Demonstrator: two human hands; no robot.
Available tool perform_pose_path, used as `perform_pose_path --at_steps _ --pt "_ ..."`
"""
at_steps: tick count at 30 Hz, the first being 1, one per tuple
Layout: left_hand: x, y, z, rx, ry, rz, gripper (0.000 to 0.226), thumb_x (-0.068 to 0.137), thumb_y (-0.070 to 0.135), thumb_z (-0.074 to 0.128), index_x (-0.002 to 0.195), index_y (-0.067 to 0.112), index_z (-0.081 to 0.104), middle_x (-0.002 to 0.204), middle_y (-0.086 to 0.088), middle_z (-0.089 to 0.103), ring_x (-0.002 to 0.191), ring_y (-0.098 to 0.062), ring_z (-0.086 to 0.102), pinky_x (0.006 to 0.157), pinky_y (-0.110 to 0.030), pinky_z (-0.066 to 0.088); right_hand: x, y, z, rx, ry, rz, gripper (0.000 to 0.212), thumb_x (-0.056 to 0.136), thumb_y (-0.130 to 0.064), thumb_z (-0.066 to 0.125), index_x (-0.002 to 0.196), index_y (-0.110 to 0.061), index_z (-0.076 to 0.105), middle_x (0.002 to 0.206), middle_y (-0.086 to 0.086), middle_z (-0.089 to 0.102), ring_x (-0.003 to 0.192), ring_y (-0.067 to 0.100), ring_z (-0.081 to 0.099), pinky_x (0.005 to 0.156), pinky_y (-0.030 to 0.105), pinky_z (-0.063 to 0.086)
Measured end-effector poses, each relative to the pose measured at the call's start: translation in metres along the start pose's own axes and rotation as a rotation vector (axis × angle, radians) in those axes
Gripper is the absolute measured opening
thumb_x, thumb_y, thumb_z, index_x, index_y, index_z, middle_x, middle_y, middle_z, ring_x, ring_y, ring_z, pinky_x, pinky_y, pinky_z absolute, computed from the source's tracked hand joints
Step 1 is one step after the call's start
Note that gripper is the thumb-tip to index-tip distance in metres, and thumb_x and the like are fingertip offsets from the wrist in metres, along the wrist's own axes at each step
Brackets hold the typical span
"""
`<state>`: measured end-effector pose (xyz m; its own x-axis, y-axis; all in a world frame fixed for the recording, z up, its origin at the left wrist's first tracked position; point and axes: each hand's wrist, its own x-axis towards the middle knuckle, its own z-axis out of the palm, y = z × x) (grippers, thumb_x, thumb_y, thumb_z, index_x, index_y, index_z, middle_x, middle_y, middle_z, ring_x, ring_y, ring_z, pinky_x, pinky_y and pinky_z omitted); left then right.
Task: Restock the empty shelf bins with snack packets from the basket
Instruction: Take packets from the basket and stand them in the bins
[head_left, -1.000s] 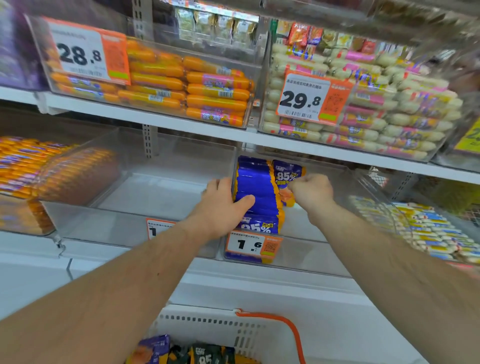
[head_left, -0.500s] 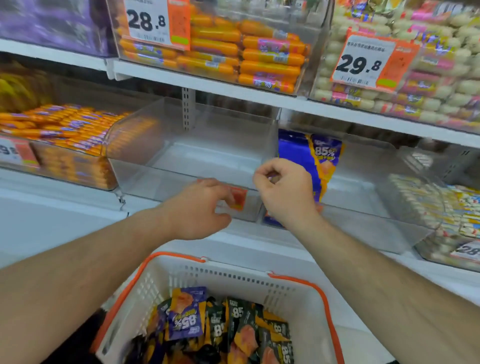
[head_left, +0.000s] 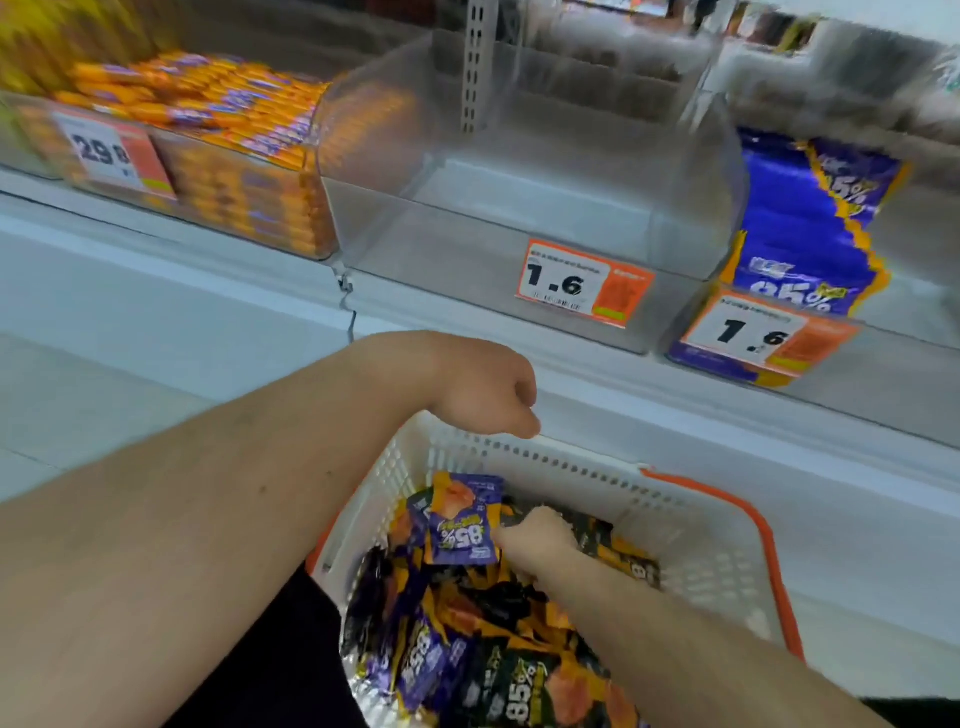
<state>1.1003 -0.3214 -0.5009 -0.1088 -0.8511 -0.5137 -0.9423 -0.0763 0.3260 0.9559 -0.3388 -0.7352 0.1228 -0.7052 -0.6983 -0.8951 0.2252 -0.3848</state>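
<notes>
packets (head_left: 462, 525) in basket (head_left: 571, 465), below bin (head_left: 519, 223)

A white shelf (head_left: 171, 260) carries three clear bins side by side. The left bin (head_left: 249, 208) is packed with orange sticks, the middle bin (head_left: 457, 244) holds nothing, and the right bin (head_left: 883, 358) holds a stack of blue packets (head_left: 795, 228).
</notes>
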Motion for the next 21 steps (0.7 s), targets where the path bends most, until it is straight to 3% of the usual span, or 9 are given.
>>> perform_pose_path --at_steps 5,11,16,21 --pt "0.004 0.002 -0.003 0.039 -0.011 0.014 0.047 0.099 0.045 0.046 0.138 0.02 0.05 0.138 0.004 0.051 0.124 -0.02 0.049 0.106 -0.04 0.04 0.016 0.005 0.027 0.147 0.027 0.112 0.032 0.087 -0.033 0.067 0.068 -0.014 0.05 0.064 0.005 0.054 0.053 0.022 0.051 0.051 0.027 0.04" --pt "0.006 0.005 -0.002 0.044 -0.038 0.017 0.046 0.099 0.043 0.046 0.135 0.016 0.053 0.133 -0.001 0.055 0.12 -0.023 0.053 0.104 -0.042 0.043 0.029 0.002 0.029 0.283 0.039 0.175 0.034 0.091 -0.002 0.051 0.067 -0.014 0.03 0.067 0.005 0.031 0.056 0.018 0.022 0.046 0.025 0.019" --pt "0.006 0.008 -0.001 0.024 -0.033 0.007 0.047 0.099 0.043 0.046 0.136 0.015 0.052 0.136 -0.002 0.054 0.123 -0.024 0.052 0.105 -0.041 0.042 0.026 -0.001 0.022 0.383 -0.014 0.205 0.019 0.083 -0.01 0.063 0.078 -0.008 0.045 0.072 0.008 0.042 0.055 0.02 0.034 0.048 0.026 0.031" --pt "0.002 0.012 0.005 0.024 -0.057 0.019 0.046 0.1 0.041 0.044 0.138 0.015 0.05 0.137 -0.001 0.052 0.123 -0.02 0.05 0.105 -0.037 0.041 0.028 -0.001 0.034 0.513 -0.116 0.281 0.007 0.089 -0.012 0.066 0.092 -0.006 0.063 0.055 0.005 0.044 0.04 0.016 0.036 0.04 0.019 0.031"
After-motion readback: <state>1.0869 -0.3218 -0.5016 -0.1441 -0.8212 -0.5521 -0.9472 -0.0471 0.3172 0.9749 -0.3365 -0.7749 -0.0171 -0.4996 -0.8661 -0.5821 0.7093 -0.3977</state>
